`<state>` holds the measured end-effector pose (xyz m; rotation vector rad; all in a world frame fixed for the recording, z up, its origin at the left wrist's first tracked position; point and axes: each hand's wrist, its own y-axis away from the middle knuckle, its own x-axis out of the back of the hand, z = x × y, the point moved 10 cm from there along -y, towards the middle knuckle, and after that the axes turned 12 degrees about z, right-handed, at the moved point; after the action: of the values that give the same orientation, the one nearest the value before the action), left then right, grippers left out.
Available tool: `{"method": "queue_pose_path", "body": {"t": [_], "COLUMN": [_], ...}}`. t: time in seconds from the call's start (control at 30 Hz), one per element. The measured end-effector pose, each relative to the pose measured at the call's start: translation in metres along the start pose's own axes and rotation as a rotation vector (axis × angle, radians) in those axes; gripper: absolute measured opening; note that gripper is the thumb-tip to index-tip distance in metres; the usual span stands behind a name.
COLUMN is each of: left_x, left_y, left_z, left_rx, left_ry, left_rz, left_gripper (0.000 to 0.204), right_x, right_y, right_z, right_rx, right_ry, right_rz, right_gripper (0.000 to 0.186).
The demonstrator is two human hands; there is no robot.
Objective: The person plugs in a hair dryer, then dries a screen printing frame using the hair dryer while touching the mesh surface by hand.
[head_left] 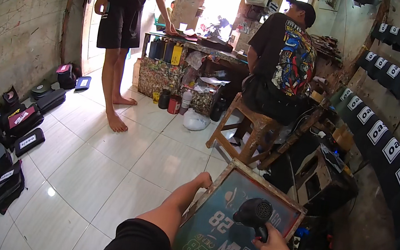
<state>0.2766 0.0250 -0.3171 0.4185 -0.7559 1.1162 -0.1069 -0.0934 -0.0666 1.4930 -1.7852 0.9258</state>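
My right hand [275, 244] is wrapped round the handle of a black hair dryer [253, 212]. The dryer is over a screen-printing frame [191, 244], whose blue-green mesh bears pale lettering and figures. The frame has a worn wooden rim and is tilted in front of me. Beside its left edge my bare left leg [174, 202] comes out of black shorts, the foot by the rim. My left hand does not show. A sliver of skin at the lower edge is too small to tell apart.
Black printed pouches [23, 118] lie along the left wall. One person [129, 9] stands by a cluttered workbench [158, 76]; another [285, 49] sits on a wooden stool [241, 126]. Rows of black printed pieces [377, 129] hang at the right, above a dark box [325, 176].
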Motion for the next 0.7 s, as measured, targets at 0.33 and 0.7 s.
{"method": "queue_pose_path", "body": {"t": [0.33,0.7], "left_x": [0.016,0.013], "left_y": [-0.001,0.006], "left_z": [0.007,-0.002], "left_rx": [-0.26,-0.172], "left_ry": [-0.056,-0.081], "left_rz": [0.245,0.214], "left_gripper": [0.025,0.029], "right_x": [-0.001,0.001], "right_y": [-0.001,0.0], "right_z": [-0.007,-0.015], "right_rx": [0.037,0.022], "right_ry": [-0.003,-0.017], "right_rz": [0.004,-0.008], "right_gripper": [0.054,0.051]}}
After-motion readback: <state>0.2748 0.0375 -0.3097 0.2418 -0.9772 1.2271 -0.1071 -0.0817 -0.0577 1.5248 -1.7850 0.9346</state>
